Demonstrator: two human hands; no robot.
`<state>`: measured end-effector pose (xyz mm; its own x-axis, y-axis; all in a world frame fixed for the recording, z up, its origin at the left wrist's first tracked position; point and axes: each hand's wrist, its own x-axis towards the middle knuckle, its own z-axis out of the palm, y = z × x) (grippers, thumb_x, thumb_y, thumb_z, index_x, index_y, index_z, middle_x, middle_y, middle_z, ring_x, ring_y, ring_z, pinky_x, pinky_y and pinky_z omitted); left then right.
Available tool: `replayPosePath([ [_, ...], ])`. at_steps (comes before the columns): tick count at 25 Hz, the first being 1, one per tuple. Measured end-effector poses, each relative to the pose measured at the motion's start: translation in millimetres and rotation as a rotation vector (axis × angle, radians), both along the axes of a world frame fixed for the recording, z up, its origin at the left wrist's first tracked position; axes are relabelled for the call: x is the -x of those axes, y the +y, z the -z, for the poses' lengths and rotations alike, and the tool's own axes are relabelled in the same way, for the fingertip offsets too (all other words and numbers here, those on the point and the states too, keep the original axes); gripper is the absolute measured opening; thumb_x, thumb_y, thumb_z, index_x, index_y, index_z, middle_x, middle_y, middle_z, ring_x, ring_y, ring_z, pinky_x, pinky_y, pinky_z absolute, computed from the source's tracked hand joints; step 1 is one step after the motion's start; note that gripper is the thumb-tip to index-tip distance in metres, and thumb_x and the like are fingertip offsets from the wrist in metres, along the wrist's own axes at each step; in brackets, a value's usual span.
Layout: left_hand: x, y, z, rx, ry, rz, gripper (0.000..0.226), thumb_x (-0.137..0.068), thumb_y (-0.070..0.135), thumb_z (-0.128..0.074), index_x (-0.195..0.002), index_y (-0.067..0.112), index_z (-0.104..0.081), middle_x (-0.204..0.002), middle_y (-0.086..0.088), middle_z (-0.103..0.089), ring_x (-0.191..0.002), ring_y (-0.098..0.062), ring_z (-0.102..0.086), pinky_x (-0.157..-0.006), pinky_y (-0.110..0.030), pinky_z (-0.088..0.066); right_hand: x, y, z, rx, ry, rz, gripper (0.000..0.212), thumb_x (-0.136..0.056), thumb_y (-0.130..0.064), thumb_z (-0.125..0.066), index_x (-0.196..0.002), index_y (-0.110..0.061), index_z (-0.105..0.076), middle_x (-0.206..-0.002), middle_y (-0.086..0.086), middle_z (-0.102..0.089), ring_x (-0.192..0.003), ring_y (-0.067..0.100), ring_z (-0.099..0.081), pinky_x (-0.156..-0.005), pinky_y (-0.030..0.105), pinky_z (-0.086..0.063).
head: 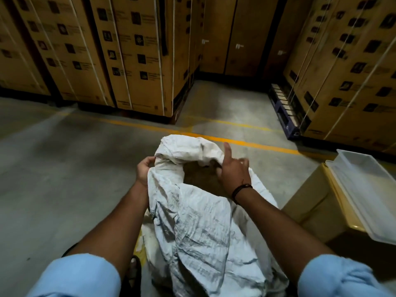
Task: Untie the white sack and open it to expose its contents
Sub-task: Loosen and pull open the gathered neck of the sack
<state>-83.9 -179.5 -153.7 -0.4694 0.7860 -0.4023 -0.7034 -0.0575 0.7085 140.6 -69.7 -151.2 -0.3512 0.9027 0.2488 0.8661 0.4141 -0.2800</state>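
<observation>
White sack (199, 221) stands on the concrete floor (64, 168), low centre of view, between the person's forearms. Woven plastic look, heavily creased, greyish-white with some dirty patches. Its mouth is open, the rim rolled and bunched outward. Brown contents (199, 176) show inside the opening; what they are, cannot tell.

Left hand (145, 169) grips the left side of the rolled rim, fingers curled round the fabric. Right hand (234, 171) holds the right side of the rim, fingers hooked over the edge into the mouth, thumb sticking up. Black wristband (241, 189) on the right wrist.

Stacked cardboard cartons (137, 50) behind, strapped with pale bands and printed with rows of dark icons and text, too blurred to read. Yellow line (246, 143) on the floor just beyond the sack. At right, a plain brown box (310, 200) with a translucent plastic tray (368, 189) on top.
</observation>
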Motion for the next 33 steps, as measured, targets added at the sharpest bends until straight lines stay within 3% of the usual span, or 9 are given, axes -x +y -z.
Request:
replayPosePath([
  [4, -8, -15, -9, -0.020, 0.063, 0.111, 0.069, -0.099, -0.004, -0.031, -0.045, 0.007, -0.072, -0.053, -0.006, -0.069, -0.051, -0.018, -0.070, -0.045, -0.020, -0.054, -19, 22, -28, 0.816, 0.828, 0.016, 0.017, -0.090, -0.010, -0.058, -0.099, 0.000, -0.069, -0.081, 0.013, -0.075, -0.078, 0.030, -0.071, -0.070, 0.035, -0.052],
  [8, -1, -24, -2, 0.009, -0.054, 0.450, 0.059, -0.102, 0.045, -0.044, -0.119, -0.006, -0.069, -0.117, -0.026, -0.069, -0.113, -0.037, -0.063, -0.106, -0.044, -0.046, -54, 46, -40, 1.301, 1.023, 0.054, 0.024, -0.075, -0.015, -0.055, -0.086, 0.004, -0.067, -0.070, 0.016, -0.068, -0.064, 0.033, -0.060, -0.068, 0.033, -0.049],
  [11, 13, -18, 5, -0.058, -0.119, 0.542, 0.079, -0.097, 0.061, -0.043, -0.142, -0.003, -0.050, -0.144, -0.024, -0.053, -0.137, -0.042, -0.046, -0.116, -0.054, -0.033, -64, 61, -21, 1.409, 1.100, 0.069, 0.051, -0.052, -0.013, -0.072, -0.099, 0.004, -0.065, -0.080, 0.020, -0.067, -0.074, 0.037, -0.059, -0.077, 0.038, -0.049],
  [16, 13, 5, 14, 0.204, 0.119, 0.534, 0.057, -0.096, 0.055, -0.055, -0.106, 0.004, -0.077, -0.116, -0.024, -0.071, -0.098, -0.034, -0.072, -0.098, -0.047, -0.051, -59, 60, -18, 1.216, 1.136, 0.047, 0.035, -0.071, -0.020, -0.059, -0.096, 0.001, -0.070, -0.082, 0.021, -0.070, -0.081, 0.040, -0.061, -0.078, 0.039, -0.048],
  [20, 0, 24, -7, 0.587, 1.091, 0.555, 0.065, -0.080, 0.046, -0.080, -0.134, 0.015, -0.060, -0.129, -0.010, -0.068, -0.111, -0.029, -0.067, -0.098, -0.048, -0.054, -56, 54, -14, 0.207, 0.450, 0.272, 0.074, -0.077, -0.032, -0.070, -0.142, -0.010, -0.041, -0.125, 0.019, -0.060, -0.115, 0.040, -0.057, -0.091, 0.045, -0.048],
  [23, -20, 27, -22, 0.522, 1.352, 0.286, 0.059, -0.076, 0.030, -0.072, -0.133, 0.035, -0.056, -0.120, -0.005, -0.072, -0.108, -0.028, -0.068, -0.096, -0.044, -0.055, -42, 23, -4, -0.395, 0.069, -0.236, 0.076, -0.080, -0.030, -0.057, -0.150, -0.013, -0.031, -0.132, 0.015, -0.055, -0.116, 0.037, -0.054, -0.093, 0.052, -0.045],
  [25, -43, 24, -21, 0.513, 1.444, 0.255, 0.053, -0.083, 0.028, -0.064, -0.135, 0.038, -0.053, -0.123, -0.008, -0.070, -0.114, -0.032, -0.064, -0.095, -0.043, -0.054, -25, 4, 9, -0.346, -0.192, -0.500, 0.090, -0.076, -0.045, -0.054, -0.155, -0.017, -0.020, -0.146, 0.012, -0.045, -0.133, 0.036, -0.043, -0.108, 0.057, -0.032],
  [28, -66, 16, -14, 0.487, 1.516, 0.332, 0.058, -0.095, 0.037, -0.054, -0.150, 0.033, -0.036, -0.133, -0.015, -0.064, -0.124, -0.038, -0.057, -0.097, -0.043, -0.048, -11, 4, 26, -0.248, -0.428, -0.409, 0.093, -0.078, -0.046, -0.048, -0.157, -0.016, -0.009, -0.151, 0.013, -0.041, -0.141, 0.032, -0.035, -0.116, 0.060, -0.013],
  [33, -76, 11, 4, 0.538, 1.789, 0.664, 0.126, -0.072, 0.081, -0.059, -0.160, 0.026, 0.013, -0.143, -0.015, -0.058, -0.128, -0.037, -0.057, -0.100, -0.042, -0.046, 26, 31, -5, 0.627, 0.278, -0.321, 0.044, -0.072, -0.015, -0.068, -0.115, -0.014, -0.062, -0.105, 0.015, -0.069, -0.094, 0.027, -0.063, -0.083, 0.039, -0.046],
])
